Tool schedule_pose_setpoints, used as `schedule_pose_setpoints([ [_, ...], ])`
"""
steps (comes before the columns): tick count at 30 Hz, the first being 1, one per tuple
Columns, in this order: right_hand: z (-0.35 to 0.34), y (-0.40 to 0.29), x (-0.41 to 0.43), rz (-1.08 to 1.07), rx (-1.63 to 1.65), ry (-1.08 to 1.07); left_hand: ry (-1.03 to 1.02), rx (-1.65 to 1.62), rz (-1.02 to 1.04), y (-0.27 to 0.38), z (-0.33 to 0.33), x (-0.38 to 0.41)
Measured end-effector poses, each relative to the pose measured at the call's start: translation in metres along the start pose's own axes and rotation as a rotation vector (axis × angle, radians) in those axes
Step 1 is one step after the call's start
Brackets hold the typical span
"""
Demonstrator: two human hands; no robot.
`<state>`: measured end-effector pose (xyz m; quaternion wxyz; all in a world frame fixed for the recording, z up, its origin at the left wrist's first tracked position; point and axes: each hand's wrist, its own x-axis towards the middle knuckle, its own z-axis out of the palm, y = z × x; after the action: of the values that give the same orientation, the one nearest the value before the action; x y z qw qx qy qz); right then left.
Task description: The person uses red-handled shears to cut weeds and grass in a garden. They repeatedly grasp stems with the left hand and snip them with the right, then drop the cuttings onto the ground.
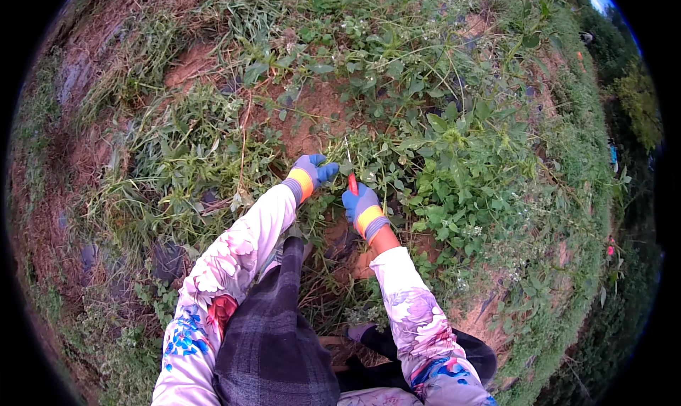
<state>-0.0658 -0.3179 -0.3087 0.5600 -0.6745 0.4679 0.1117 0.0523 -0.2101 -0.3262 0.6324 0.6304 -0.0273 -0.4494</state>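
Note:
My right hand [360,201], in a blue and grey work glove with an orange cuff, grips a red-handled bladed hand tool [353,184]. Its thin metal blade [348,149] points away from me among the weeds; whether it is curved does not show. Just left of the tool, my left hand [313,173] wears a matching glove and reaches into low green weeds [340,152]. Its thumb and fingers are at the stems, but whether they close on any cannot be told. Leafy weeds [449,193] stand to the right of both hands.
Flattened cut-looking grass and weeds [181,145] cover the left side. Bare reddish soil [314,119] shows ahead of my hands, and dark plastic sheeting [167,259] at lower left. My knee in plaid cloth [276,342] is close below. Trees [638,97] line the right edge.

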Motion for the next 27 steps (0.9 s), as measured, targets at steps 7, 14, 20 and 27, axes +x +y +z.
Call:
schedule_pose_setpoints([
  [7,0.009,-0.03,-0.026,-0.119,-0.197,0.118,0.104,0.178,0.007,-0.018,-0.013,0.002],
  [14,-0.004,0.009,-0.029,-0.032,-0.1,0.102,0.187,0.33,0.006,-0.037,-0.005,-0.021],
  [20,-0.012,0.002,-0.021,0.088,0.281,-0.028,0.161,0.591,0.017,-0.029,-0.002,-0.041],
  [27,-0.005,-0.024,-0.007,0.122,0.321,-0.165,0.188,0.703,0.162,-0.037,-0.008,-0.048],
])
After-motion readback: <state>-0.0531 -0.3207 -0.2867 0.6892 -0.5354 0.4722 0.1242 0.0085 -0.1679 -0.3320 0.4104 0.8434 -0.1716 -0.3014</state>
